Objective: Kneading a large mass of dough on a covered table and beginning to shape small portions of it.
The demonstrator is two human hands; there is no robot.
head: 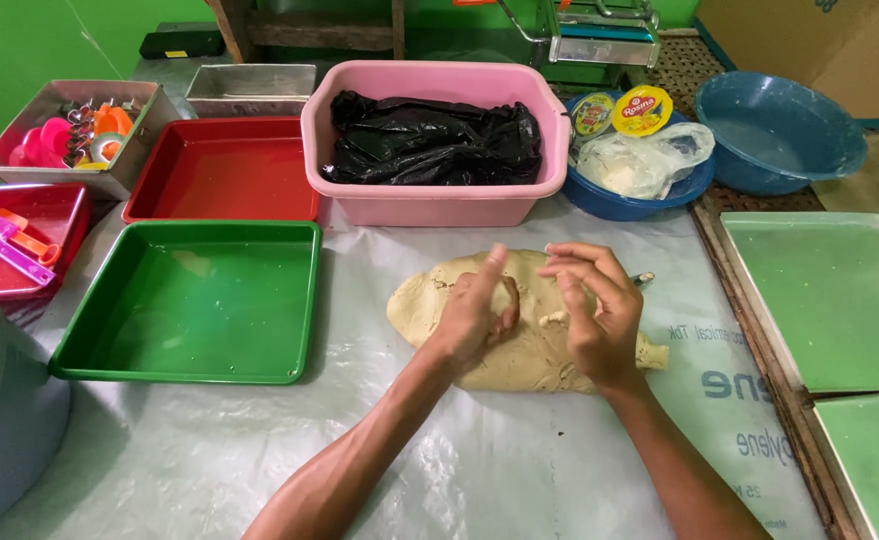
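Observation:
A flattened slab of tan dough (522, 352) lies on a plastic sheet (380, 440) in the middle of the table. My left hand (477, 312) rests on the dough's centre with the fingers curled, pinching a bit of dough. My right hand (594, 306) hovers just above the slab's right part, fingers bent and apart, fingertips near the left hand. A small dark tool tip (644, 278) pokes out behind the right hand.
A green tray (80, 352) sits left of the dough, a red tray (222, 209) behind it. A pink tub (430, 205) holds a black bag. Blue bowls (780, 135) stand at the back right, green boards (840, 300) to the right, a grey bin (0, 420) at left.

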